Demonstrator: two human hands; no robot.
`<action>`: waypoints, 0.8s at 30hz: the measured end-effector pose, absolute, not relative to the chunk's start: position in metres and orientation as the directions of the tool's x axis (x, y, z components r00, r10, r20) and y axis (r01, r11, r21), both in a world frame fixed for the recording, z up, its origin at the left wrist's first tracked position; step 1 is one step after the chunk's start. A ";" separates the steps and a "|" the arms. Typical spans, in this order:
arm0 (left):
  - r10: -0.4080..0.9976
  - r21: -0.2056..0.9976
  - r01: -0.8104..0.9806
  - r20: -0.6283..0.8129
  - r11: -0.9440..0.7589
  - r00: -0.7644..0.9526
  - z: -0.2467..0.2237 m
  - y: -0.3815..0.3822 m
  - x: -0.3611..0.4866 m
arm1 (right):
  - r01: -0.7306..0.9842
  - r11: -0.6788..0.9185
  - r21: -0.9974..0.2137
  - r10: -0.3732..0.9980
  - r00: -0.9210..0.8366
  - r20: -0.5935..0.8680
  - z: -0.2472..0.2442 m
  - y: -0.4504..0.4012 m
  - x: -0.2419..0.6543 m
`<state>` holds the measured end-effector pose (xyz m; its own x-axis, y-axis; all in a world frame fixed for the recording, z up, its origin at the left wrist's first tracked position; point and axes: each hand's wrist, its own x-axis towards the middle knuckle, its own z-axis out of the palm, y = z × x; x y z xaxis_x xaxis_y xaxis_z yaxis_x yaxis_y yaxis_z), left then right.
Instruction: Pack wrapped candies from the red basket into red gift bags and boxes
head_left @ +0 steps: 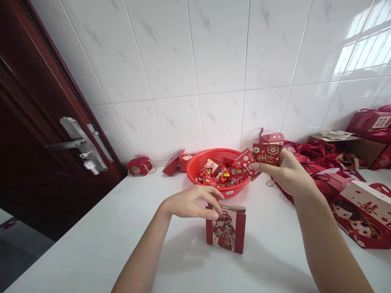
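Pinching a dotted packet (pixel 244 163) and a lettered packet (pixel 266 154) between thumb and fingers of the right hand (pixel 288 173), near the right rim of the basket (pixel 190 170). Holding the left hand (pixel 191 202) at the top of the box (pixel 225 234), thumb before the upper edge and fingers curved above; cannot tell whether gripping or merely touching. Upright on the bench (pixel 131 228), the box, in front of the basket and apart from it, pictured face toward the viewer, turned slightly, long axis roughly vertical. Likely light and fairly stiff, thin card by the look, yet easy to crease or tip; best steadied by the side walls, clear of the top edge. Probably light too, the packets, with slick, flexible wrappers; best taken by the flat ends, sparing the middle in case of brittle contents. Pointing leftward from the fingers, the lettered packet, long axis nearly level; slanting from upper left to lower right, the dotted packet.
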<state>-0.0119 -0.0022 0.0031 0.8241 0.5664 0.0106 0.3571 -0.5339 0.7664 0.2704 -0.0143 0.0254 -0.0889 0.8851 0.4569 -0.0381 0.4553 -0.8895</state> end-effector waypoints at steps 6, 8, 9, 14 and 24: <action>0.644 0.823 0.307 0.091 -0.478 0.760 -0.015 0.008 0.000 | 0.046 0.466 -0.884 0.880 -0.129 0.457 0.027 -0.013 0.274; 0.689 0.838 0.296 0.125 -0.458 0.713 -0.019 0.012 0.001 | 0.085 0.466 -0.881 0.877 -0.173 0.448 0.026 -0.012 0.275; 0.710 0.842 0.297 0.137 -0.450 0.691 -0.020 0.013 0.000 | 0.096 0.469 -0.878 0.873 -0.200 0.445 0.025 -0.011 0.275; 0.780 0.831 0.342 0.163 -0.438 0.604 -0.020 0.017 -0.005 | 0.146 0.526 -0.838 0.837 -0.261 0.480 0.021 -0.007 0.270; 0.773 0.876 0.282 0.148 -0.392 0.617 -0.026 0.015 0.011 | 0.157 0.502 -0.851 0.847 -0.291 0.446 0.025 -0.007 0.262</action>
